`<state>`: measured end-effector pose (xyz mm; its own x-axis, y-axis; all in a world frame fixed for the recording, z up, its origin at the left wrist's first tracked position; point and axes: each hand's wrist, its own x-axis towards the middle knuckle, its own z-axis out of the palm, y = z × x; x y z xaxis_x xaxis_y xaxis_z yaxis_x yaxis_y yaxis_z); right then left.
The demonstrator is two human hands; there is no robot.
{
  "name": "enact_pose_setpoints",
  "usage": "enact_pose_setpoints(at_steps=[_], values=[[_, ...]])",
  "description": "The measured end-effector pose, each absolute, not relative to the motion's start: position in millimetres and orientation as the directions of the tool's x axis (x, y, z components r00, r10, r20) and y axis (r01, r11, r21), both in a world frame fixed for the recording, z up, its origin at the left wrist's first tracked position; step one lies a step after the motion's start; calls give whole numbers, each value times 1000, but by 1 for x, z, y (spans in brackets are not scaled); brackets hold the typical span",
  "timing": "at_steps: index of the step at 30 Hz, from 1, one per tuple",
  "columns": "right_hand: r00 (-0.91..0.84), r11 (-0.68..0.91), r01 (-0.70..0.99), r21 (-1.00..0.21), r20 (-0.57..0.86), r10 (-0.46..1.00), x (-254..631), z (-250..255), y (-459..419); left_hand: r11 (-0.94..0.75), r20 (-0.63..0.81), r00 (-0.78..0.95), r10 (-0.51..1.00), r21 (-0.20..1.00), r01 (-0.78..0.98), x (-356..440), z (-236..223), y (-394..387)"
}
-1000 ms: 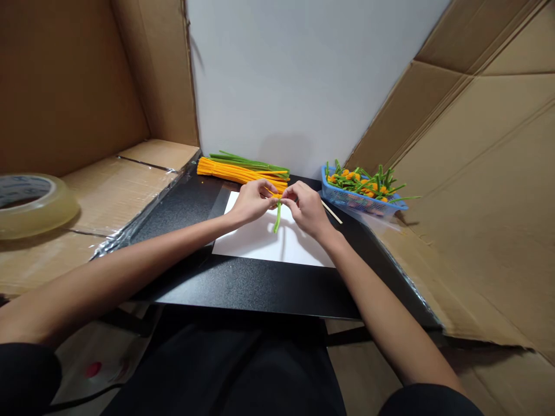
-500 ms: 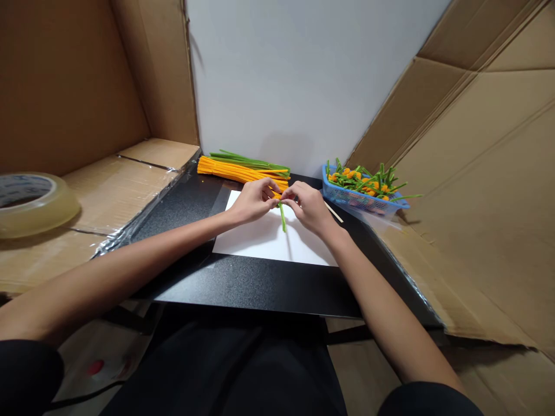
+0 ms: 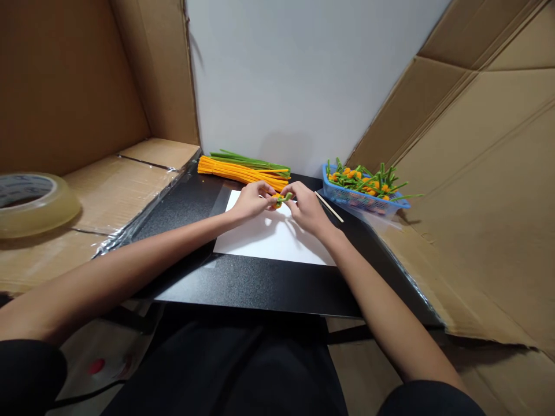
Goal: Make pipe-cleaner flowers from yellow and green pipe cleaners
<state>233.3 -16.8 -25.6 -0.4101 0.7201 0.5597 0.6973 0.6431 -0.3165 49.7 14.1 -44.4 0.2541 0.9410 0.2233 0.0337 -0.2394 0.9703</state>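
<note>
Between my hands, above a white sheet of paper (image 3: 269, 242), is a small orange pipe-cleaner flower (image 3: 276, 202) with a green stem. My left hand (image 3: 254, 202) pinches its orange head between thumb and fingertips. The green stem bends to the right, and my right hand (image 3: 307, 209) has thumb and forefinger closed around its end. Just behind my hands lies a bundle of orange pipe cleaners (image 3: 234, 170), with green pipe cleaners (image 3: 251, 160) along its back.
A blue basket (image 3: 359, 199) holding several orange and green pipe-cleaner pieces stands at the back right. A thin wooden stick (image 3: 329, 207) lies beside the paper on the black table (image 3: 251, 286). A tape roll (image 3: 56, 208) rests on cardboard at left. Cardboard walls flank both sides.
The green stem, which hung down toward me, now points right, toward my right fingers. More of the orange flower head shows. My right hand has shifted slightly, uncovering more of the stick.
</note>
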Motion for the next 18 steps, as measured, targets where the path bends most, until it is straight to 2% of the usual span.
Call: enact_pose_setpoints(at_steps=[3, 5, 8, 12, 15, 18], values=[[-424, 672, 637, -378, 556, 715, 231, -22, -20, -119, 135, 226, 965, 989, -85, 51, -44, 15], [-386, 663, 612, -431, 569, 726, 228, -20, -23, -103, 127, 233, 964, 988, -113, 52, -43, 14], [-220, 603, 544, -584, 594, 774, 223, -21, -23, -118, 150, 247, 958, 983, -140, 53, -41, 12], [-26, 466, 400, -789, 498, 867, 224, -27, -15, -136, 200, 277, 940, 963, -232, 53, -42, 13], [5, 415, 373, -830, 449, 893, 226, -30, -10, -157, 231, 290, 929, 953, -258, 53, -43, 14], [-2, 432, 373, -821, 465, 885, 226, -29, -10, -139, 220, 300, 928, 953, -270, 52, -43, 13]])
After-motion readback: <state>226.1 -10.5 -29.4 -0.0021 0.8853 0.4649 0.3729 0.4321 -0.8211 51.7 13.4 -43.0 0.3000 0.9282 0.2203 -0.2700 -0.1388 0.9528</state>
